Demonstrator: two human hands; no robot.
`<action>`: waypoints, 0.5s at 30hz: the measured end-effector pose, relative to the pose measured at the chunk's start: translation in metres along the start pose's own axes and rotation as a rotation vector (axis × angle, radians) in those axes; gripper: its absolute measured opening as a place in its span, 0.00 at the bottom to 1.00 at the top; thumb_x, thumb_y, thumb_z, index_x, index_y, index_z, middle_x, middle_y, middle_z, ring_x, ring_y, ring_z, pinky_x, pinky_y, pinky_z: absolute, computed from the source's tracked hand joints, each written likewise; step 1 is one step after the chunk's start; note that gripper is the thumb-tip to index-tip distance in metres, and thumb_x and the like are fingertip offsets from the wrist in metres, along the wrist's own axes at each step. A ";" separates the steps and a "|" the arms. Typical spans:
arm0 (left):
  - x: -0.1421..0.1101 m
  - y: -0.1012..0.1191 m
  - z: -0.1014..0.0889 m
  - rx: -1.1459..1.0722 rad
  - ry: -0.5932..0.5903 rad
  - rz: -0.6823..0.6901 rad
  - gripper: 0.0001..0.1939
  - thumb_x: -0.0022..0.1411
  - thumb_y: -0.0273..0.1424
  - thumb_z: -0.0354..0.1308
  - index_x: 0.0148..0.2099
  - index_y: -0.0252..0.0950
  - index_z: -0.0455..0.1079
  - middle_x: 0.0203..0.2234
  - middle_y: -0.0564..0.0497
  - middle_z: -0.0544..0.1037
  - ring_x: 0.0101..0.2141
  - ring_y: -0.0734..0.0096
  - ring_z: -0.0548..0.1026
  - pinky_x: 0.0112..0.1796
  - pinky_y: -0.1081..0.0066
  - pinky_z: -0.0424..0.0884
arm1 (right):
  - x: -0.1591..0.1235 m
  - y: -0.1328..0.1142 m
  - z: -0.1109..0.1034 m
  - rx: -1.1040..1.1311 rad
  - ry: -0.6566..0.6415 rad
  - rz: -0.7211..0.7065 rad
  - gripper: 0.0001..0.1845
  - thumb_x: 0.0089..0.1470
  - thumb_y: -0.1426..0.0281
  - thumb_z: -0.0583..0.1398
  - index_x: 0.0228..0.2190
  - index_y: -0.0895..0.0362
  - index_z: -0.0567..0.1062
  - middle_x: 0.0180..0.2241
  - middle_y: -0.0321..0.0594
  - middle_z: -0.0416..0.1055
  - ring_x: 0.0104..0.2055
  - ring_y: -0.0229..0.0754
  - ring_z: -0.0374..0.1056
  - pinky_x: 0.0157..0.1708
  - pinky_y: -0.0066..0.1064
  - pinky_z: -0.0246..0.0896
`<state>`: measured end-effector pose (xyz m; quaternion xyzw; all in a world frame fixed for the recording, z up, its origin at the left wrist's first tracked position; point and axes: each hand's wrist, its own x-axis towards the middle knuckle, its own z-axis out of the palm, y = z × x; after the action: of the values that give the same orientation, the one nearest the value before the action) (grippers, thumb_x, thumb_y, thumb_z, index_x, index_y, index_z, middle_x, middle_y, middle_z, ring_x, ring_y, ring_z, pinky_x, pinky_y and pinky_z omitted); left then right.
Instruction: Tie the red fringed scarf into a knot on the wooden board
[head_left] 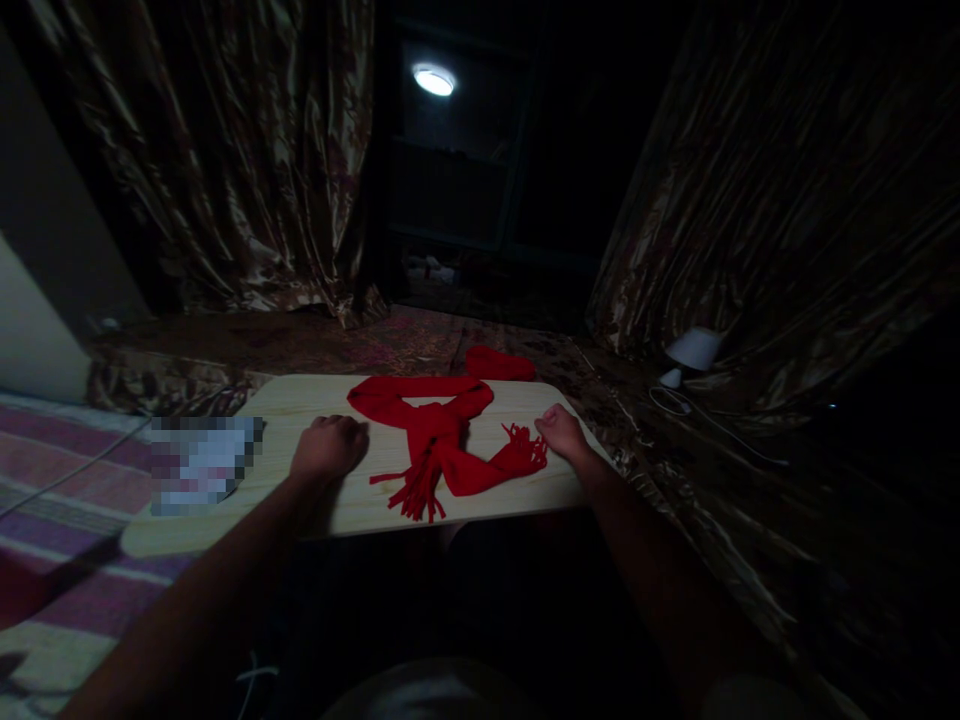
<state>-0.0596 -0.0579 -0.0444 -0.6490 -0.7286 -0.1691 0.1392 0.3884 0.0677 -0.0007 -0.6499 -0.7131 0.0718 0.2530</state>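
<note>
The left hand (328, 446) curls into a loose fist beside the red scarf (439, 430) (knotted); whether the right hand (564, 433), by its fringe (525, 447), pinches any, I cannot tell.

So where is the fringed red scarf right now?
In the head view, the scarf lies on the table, just below the picture's middle, between the left hand and the right hand.
</note>
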 end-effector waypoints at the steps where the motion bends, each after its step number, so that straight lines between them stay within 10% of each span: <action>1: 0.000 0.000 0.000 -0.001 -0.001 -0.003 0.26 0.68 0.45 0.42 0.42 0.36 0.78 0.41 0.39 0.80 0.42 0.51 0.76 0.44 0.58 0.68 | 0.001 0.001 -0.002 0.002 0.060 0.050 0.11 0.57 0.69 0.58 0.42 0.59 0.74 0.37 0.44 0.77 0.37 0.40 0.71 0.36 0.25 0.59; 4: 0.000 0.000 0.000 0.003 -0.007 -0.003 0.26 0.67 0.45 0.43 0.42 0.36 0.78 0.41 0.39 0.80 0.42 0.52 0.76 0.44 0.58 0.68 | 0.002 0.001 -0.010 -0.069 0.033 0.107 0.12 0.55 0.68 0.59 0.41 0.59 0.76 0.38 0.44 0.78 0.39 0.41 0.73 0.36 0.26 0.60; 9: 0.000 0.001 -0.002 -0.006 -0.011 0.013 0.24 0.66 0.44 0.43 0.41 0.37 0.78 0.41 0.40 0.80 0.42 0.51 0.75 0.43 0.58 0.68 | -0.011 -0.012 -0.019 -0.262 -0.479 0.040 0.22 0.47 0.60 0.65 0.40 0.62 0.79 0.36 0.50 0.79 0.36 0.46 0.75 0.29 0.28 0.59; 15: -0.001 0.002 -0.003 0.016 -0.007 0.009 0.25 0.67 0.44 0.42 0.40 0.37 0.78 0.40 0.40 0.80 0.41 0.52 0.75 0.42 0.60 0.67 | -0.025 -0.029 -0.014 -0.420 -0.439 0.046 0.22 0.49 0.66 0.64 0.45 0.64 0.78 0.46 0.60 0.77 0.46 0.52 0.75 0.32 0.28 0.61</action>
<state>-0.0578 -0.0598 -0.0419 -0.6517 -0.7274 -0.1606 0.1426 0.3700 0.0364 0.0173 -0.6730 -0.7350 0.0672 -0.0485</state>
